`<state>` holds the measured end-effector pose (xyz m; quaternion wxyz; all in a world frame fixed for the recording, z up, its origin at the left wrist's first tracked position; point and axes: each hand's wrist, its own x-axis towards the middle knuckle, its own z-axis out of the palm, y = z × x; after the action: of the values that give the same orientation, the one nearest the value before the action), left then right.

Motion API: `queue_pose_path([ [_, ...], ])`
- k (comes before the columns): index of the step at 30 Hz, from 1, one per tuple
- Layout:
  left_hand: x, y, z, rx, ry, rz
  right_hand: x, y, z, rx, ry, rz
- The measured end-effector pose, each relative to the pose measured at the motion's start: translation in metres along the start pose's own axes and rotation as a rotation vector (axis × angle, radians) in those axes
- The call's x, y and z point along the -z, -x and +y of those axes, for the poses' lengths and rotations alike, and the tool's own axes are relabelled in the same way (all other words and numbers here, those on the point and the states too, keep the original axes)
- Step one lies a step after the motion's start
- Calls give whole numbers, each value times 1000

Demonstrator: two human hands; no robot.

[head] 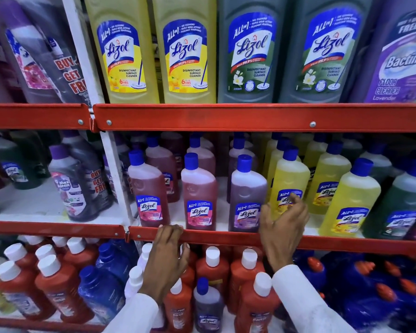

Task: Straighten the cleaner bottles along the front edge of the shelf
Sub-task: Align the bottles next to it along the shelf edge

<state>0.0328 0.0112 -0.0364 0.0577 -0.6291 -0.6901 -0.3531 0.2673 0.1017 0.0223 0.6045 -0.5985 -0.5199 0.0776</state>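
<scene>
Middle shelf, red front lip (226, 237) runs the full width. Front row on it, left to right: red bottle (149, 193), second red bottle (198, 195), purple bottle (246, 198), all upright and right at the lip, narrow gaps between them. The yellow bottle (289, 186) sits back from the lip, behind the line of the other three. Next yellow (351, 200) leans right and is near the lip; green bottle (399, 205) beyond it also tilts.

Left hand (166, 258): fingertips curled over the lip between the two red bottles, touching the red edge, holding no bottle. Thumb hangs free below the lip.

Right hand (283, 222): up over the lip, fingers spread and loose, in front of the set-back yellow bottle's label. Fingertips are at the label; can't tell if they touch. Not gripping anything. Thumb sits just beside the purple bottle's right side.

Room: open white shelf floor (312, 227) in front of the set-back yellow bottle, between it and the lip. More bottles stand packed behind the front row. White upright post (117, 179) bounds the bay on the left, just beside the first red bottle. Upper shelf lip (250, 117) overhangs the caps with some clearance.
</scene>
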Motion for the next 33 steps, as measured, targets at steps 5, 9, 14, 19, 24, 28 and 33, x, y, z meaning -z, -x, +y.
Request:
queue_pose_path([
  [5,0,1,3,17,10,24,-7,-39,16,-138,184,-58],
  [9,0,0,5,30,8,21,-12,-53,24,-167,204,-132],
  [14,1,0,8,56,-2,19,-9,-53,30,-152,217,-138],
  [19,0,0,10,73,13,30,4,-40,39,-113,254,-100],
  [24,-2,0,11,86,14,42,12,-30,39,-111,262,-80],
  [28,-1,0,13,94,17,35,16,-27,38,-127,262,-91],
  [33,2,1,11,79,27,20,31,-18,24,-131,205,-29],
])
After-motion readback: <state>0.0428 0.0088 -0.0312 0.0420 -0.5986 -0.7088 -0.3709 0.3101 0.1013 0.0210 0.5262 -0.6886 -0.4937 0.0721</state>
